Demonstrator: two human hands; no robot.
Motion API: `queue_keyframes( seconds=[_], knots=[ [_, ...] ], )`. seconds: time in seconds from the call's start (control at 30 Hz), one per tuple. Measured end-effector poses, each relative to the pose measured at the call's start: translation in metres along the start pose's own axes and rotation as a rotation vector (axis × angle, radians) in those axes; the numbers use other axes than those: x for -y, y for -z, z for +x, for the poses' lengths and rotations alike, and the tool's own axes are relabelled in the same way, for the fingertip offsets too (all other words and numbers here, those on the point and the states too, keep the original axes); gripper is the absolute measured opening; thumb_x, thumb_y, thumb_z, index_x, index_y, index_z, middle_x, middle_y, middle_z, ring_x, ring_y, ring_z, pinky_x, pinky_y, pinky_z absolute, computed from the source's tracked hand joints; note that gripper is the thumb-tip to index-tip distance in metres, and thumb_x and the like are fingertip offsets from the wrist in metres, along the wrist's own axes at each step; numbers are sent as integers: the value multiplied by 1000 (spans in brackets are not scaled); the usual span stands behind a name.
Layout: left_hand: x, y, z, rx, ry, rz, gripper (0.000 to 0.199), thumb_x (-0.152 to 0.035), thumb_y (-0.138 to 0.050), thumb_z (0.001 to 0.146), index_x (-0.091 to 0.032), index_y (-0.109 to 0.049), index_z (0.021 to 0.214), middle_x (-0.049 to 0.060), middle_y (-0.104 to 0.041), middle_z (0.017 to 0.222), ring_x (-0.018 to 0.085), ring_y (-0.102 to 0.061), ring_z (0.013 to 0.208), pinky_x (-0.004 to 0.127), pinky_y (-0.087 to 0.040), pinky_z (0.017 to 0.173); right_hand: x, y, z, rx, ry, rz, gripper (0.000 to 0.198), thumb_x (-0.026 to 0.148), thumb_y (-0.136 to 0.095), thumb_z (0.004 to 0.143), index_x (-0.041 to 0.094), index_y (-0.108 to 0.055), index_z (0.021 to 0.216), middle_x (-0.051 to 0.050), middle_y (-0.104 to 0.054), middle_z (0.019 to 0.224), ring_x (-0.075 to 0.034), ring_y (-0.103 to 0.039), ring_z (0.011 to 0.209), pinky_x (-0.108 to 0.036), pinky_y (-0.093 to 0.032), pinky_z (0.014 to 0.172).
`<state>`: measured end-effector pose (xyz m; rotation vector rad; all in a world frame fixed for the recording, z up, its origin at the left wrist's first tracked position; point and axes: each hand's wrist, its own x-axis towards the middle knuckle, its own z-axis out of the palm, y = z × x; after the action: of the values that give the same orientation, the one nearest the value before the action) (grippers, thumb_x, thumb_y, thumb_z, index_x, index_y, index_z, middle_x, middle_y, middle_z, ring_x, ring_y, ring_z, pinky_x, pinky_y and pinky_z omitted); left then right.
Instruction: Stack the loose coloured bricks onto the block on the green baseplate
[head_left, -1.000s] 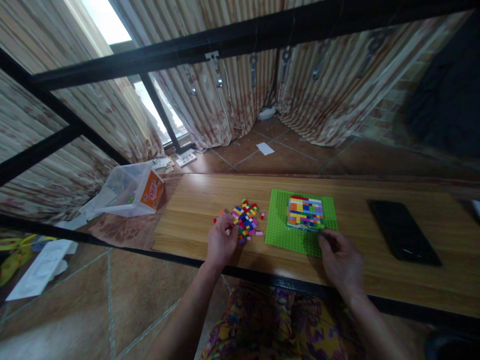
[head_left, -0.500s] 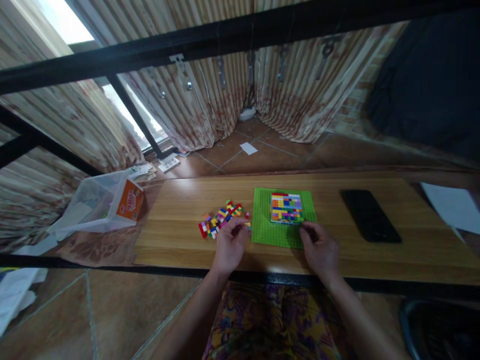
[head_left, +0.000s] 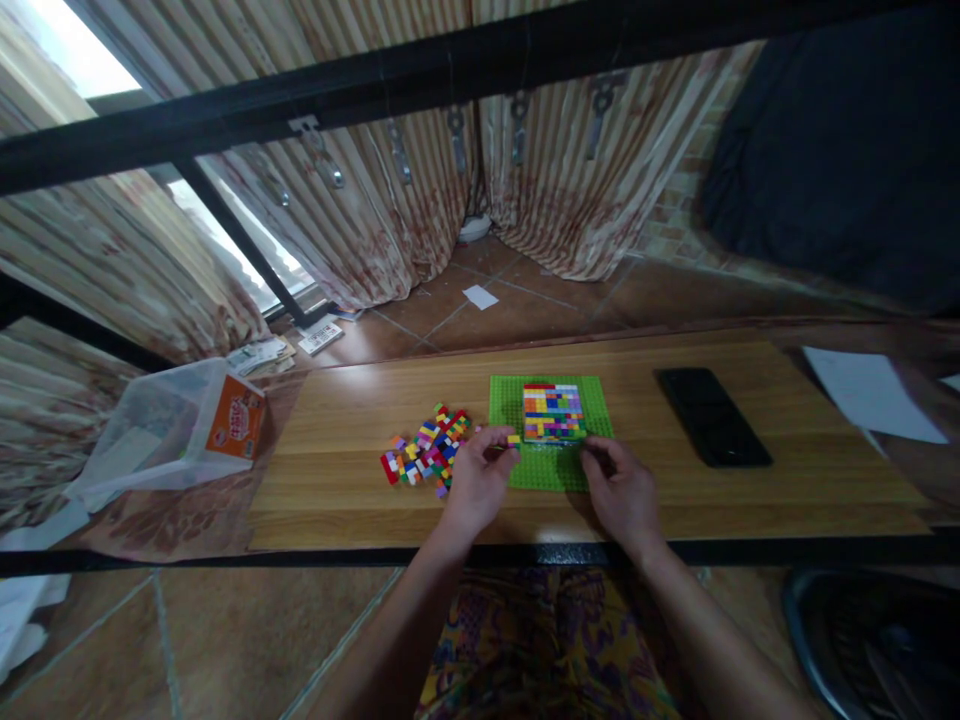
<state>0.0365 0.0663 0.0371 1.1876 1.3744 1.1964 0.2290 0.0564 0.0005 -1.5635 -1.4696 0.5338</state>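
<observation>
Yellow brick (head_left: 514, 440) pinched in left grip (head_left: 481, 478); right grip (head_left: 621, 485) curled inward.

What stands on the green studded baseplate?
A rectangular multicoloured plastic brick stack. The surface beneath is covered; the left hand and right hand hide near corners of the baseplate.

Plenty Covered, Plenty Cropped

And here the left hand (head_left: 480, 480) masks part of the small yellow plastic brick (head_left: 514, 441) at its fingertips! Across to the right hand (head_left: 621, 488): it covers the near right corner of the square green studded baseplate (head_left: 551, 475), and whether those fingertips pinch anything, too small to tell! Lettering on the clear plastic bin's orange label (head_left: 238, 420)? Blurred! Out wide, dark-blue cloth (head_left: 832, 160) runs off the right edge; below, the yellow-and-purple patterned clothing (head_left: 555, 640) is sliced by the bottom.
</observation>
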Motion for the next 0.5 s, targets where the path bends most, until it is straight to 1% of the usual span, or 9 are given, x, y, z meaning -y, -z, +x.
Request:
queue_keyframes(
  seconds=[0.1, 0.3, 0.5],
  knots=[
    [3, -2, 3, 2, -14, -19, 23, -11, -63, 70, -18, -71, 91, 0, -65, 76, 12, -58, 67, 22, -45, 63, -1, 0, 0, 0, -9, 8, 30, 43, -50, 86, 18, -64, 96, -10, -69, 92, -23, -64, 79, -38, -51, 75],
    [4, -6, 7, 8, -19, -20, 24, -11, -62, 71, -18, -70, 92, 0, -64, 76, 12, -58, 67, 22, -44, 62, 0, 0, 0, 1, 4, 2, 28, 41, -50, 86, 18, -64, 95, -10, -69, 93, -23, -65, 82, -38, -51, 76],
    [2, -9, 8, -3, -31, -18, 19, -9, -63, 70, -17, -65, 87, 1, -65, 76, 13, -61, 70, 23, -47, 65, 0, -1, 0, 4, 4, 2, 28, 42, -50, 86, 19, -64, 95, -10, -69, 94, -24, -64, 84, -39, -51, 77]
  ],
)
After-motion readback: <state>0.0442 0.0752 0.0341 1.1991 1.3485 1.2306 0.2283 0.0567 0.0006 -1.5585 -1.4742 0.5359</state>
